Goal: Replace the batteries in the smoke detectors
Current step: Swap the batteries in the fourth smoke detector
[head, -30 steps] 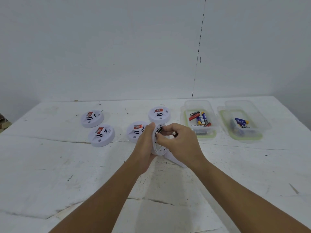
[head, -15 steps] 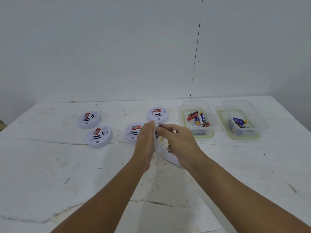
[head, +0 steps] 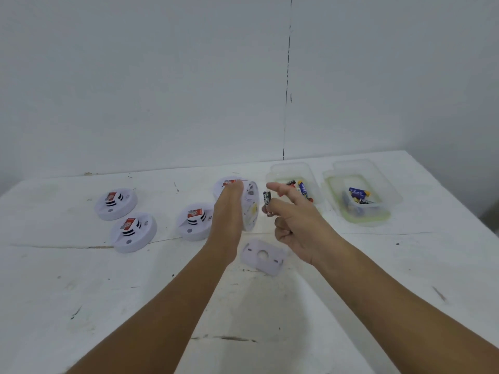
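One battery out — the swap is moving!
Nearest, the back cover (head: pixel 263 255) lies on the desk (head: pixel 108 306) at 6 o'clock of the hands. The right hand (head: pixel 294 225), fingers pinching a black battery (head: pixel 266 202), has pulled clear of the open detector (head: pixel 249 209), gripped on edge by the left hand (head: pixel 228 209). At 2 o'clock, the battery tub (head: pixel 316 184) likely takes it next; four detectors wait.

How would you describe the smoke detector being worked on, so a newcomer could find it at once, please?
Start at the white table and follow the person's left hand toward the middle. That hand holds the smoke detector up on edge, beside the black battery in the right hand. The other four detectors lie flat, red stickers up.
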Available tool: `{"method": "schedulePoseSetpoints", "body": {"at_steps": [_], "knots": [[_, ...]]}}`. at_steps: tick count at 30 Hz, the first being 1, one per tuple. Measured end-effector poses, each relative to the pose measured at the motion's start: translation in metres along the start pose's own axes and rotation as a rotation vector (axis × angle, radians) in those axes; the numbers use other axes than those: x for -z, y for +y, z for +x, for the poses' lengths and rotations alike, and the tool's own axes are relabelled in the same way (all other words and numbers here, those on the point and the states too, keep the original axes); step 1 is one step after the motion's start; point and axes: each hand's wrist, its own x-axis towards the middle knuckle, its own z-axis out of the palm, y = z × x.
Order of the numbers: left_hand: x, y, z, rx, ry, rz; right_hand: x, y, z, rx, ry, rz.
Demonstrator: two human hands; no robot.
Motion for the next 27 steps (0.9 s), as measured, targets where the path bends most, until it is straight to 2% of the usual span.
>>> {"method": "schedulePoseSetpoints", "body": {"at_steps": [4, 10, 13, 20, 27], "knots": [[-0.021, 0.008, 0.009, 0.022, 0.021, -0.05, 0.029, -0.024, 0.002, 0.238, 0.082, -0.215], [-0.069, 0.023, 0.013, 0.007, -0.122, 0.009, 0.106, -0.063, 0.021, 0.449, 0.32, -0.634], [-0.084, 0.026, 0.014, 0.011, -0.171, 0.054, 0.135, -0.073, 0.036, 0.434, 0.342, -0.792], [-0.095, 0.023, 0.022, 0.012, -0.164, 0.115, 0.167, -0.075, 0.077, 0.312, 0.321, -1.225], [-0.093, 0.023, 0.02, 0.019, -0.133, 0.129, 0.177, -0.067, 0.093, 0.212, 0.28, -1.396]]}}
